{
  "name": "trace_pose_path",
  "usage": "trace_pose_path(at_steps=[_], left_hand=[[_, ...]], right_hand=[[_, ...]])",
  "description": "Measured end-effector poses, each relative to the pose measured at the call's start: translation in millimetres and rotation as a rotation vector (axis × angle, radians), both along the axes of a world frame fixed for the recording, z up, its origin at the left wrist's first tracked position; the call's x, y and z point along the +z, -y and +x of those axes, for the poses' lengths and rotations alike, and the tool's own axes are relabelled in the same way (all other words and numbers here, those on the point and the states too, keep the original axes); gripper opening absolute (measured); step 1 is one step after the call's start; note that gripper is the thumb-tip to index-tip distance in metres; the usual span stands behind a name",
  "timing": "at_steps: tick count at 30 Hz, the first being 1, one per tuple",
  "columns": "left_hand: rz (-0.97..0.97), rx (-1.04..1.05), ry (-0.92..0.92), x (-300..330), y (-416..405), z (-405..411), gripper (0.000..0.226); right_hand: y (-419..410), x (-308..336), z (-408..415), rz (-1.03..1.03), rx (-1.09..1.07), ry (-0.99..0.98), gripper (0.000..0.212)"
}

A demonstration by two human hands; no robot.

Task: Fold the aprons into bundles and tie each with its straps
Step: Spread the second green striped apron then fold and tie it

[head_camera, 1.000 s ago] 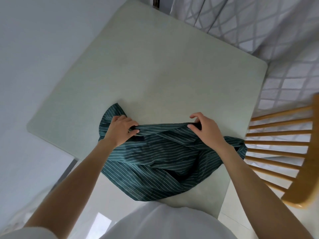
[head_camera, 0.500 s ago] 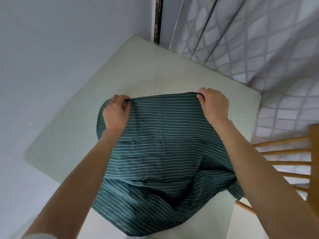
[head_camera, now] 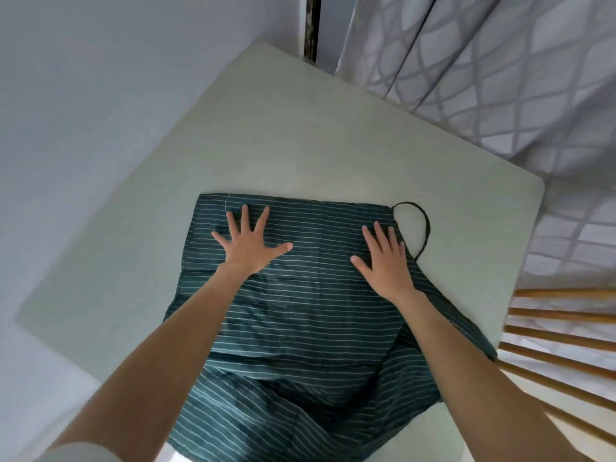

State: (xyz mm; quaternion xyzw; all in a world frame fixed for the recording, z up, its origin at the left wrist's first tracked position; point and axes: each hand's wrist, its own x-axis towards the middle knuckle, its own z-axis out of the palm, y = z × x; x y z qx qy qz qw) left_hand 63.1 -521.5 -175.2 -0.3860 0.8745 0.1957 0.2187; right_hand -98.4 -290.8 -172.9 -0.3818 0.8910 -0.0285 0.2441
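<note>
Both hands lie flat, fingers spread, gripping nothing: the left hand [head_camera: 248, 243] and right hand [head_camera: 386, 261] press the apron [head_camera: 300, 311] onto the bench [head_camera: 300, 145]. A strap [head_camera: 423, 225] loops beside the right hand.

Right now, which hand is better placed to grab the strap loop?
Right hand: it lies flat on the apron beside the strap loop at the far right corner. Left hand presses the opposite side.

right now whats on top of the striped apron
Both hands lie flat on the apron: left hand, right hand, fingers straight. A dark strap loops out beside it. Anything underneath is covered.
</note>
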Motion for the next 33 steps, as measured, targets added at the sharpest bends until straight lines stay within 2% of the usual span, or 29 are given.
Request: trace_pose_path(at_steps=[5,14,20,23,26,28,30,33], left_hand=[[-0.085,-0.033,-0.045,-23.1,17.1,-15.2,0.101],[-0.238,0.020,-0.136,-39.3,84.2,-63.7,0.094],[-0.314,0.027,-0.167,-46.0,91.0,-69.8,0.091],[-0.287,0.013,-0.135,-45.6,95.0,-72.2,0.090],[-0.259,0.036,-0.125,-38.2,94.2,-72.1,0.090],[-0.288,0.034,-0.259,-29.2,79.8,-67.8,0.077],[-0.282,-0.005,-0.476,-17.5,48.0,-64.6,0.057],[-0.198,-0.164,-0.677,-5.7,-21.5,-67.5,0.039]], right_hand=[[17.8,-25.5,-17.1,0.044,0.003,-0.058,0.084],[98.9,-38.4,-85.9,0.021,0.078,-0.148,0.086],[106.4,-47.8,-90.7,-0.018,0.086,-0.276,0.085],[110.3,-44.6,-97.3,-0.032,0.096,-0.166,0.085],[101.8,-20.6,-100.6,-0.250,0.066,0.089,0.070],[80.3,1.6,-90.3,-0.447,0.055,0.118,0.047],[44.6,19.6,-69.6,-0.587,-0.005,0.063,0.031],[-26.4,27.1,-34.9,-0.646,-0.234,-0.140,0.024]])
